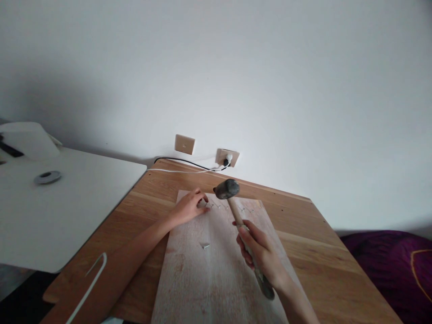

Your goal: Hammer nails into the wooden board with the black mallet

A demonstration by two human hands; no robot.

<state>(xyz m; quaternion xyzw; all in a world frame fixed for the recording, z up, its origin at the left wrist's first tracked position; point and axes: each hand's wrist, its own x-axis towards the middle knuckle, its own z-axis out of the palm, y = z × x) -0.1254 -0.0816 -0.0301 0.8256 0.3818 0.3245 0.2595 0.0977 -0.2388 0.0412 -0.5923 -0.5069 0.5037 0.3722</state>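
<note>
My right hand (258, 249) is wrapped round the wooden handle of a hammer (236, 211). Its dark metal head (227, 189) is raised over the far end of a pale wooden board (209, 270). My left hand (189, 206) rests on the board's far left corner, fingers pinched at a small nail (204, 203) that stands in the wood. A row of several nails (232, 208) runs to the right of it along the far edge. One loose nail (204, 245) lies on the middle of the board.
The board lies on a wooden table (303, 234) against a white wall with a switch plate (184, 144) and a socket with cables (227, 157). A white tabletop (60, 202) with a grey disc (47, 177) adjoins at left. A purple cushion (391, 265) is at right.
</note>
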